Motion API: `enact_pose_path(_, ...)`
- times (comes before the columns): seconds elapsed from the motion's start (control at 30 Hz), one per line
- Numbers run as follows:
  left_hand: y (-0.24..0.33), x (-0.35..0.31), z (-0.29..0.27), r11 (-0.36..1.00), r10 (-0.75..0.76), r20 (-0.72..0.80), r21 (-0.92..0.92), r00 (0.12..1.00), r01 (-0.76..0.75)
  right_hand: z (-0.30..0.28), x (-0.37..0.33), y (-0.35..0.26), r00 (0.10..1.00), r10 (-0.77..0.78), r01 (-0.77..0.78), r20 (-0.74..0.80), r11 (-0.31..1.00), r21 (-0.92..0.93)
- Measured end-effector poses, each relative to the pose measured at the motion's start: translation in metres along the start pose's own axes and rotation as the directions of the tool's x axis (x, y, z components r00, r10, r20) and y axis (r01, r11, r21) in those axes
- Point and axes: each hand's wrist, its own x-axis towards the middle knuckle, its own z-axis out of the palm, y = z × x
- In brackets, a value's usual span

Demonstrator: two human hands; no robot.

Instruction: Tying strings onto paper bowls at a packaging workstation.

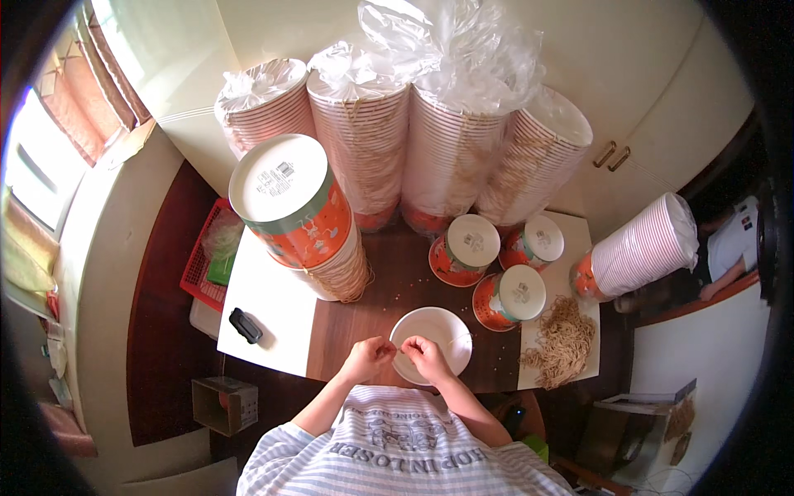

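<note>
My left hand (pixel 371 359) and my right hand (pixel 426 358) are close together at the table's front edge, fingers pinched. Whatever lies between the fingertips is too small to make out. Just beyond and partly beneath them is an open white paper bucket (pixel 451 347), its inside facing up. A thin pale strand shows at its right side. To the right, a heap of beige cord (pixel 562 343) rests on the white part of the table. Three upturned orange-and-green paper buckets, one of them a near one (pixel 521 293), stand between the heap and the tall stacks.
Tall plastic-wrapped bucket stacks (pixel 360 149) line the back. At left rises another stack topped by an upturned orange bucket (pixel 285 198), with cord hanging beside it. A black object (pixel 245 326) lies on the table's left. A wrapped stack (pixel 641 252) leans at right; another person (pixel 736 240) is beyond.
</note>
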Motion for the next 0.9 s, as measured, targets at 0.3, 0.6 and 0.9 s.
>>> enact_pose_path(0.3, 0.002, 0.001, 0.005, 0.999, 0.033, -0.093, -0.005, 0.995, -0.033, 0.002, 0.001, 0.003, 1.000, 0.024, -0.024, -0.013, 1.000, 0.008)
enact_pose_path(0.6, 0.005, 0.000, 0.004, 0.997, 0.056, -0.101, 0.067, 0.993, -0.050, 0.001, 0.002, 0.007, 1.000, 0.022, -0.022, 0.004, 0.997, -0.076)
enact_pose_path(0.9, -0.002, 0.002, 0.006, 0.989, 0.114, -0.145, 0.107, 0.983, -0.099, 0.001, 0.004, 0.023, 0.994, -0.108, 0.109, 0.020, 0.979, -0.172)
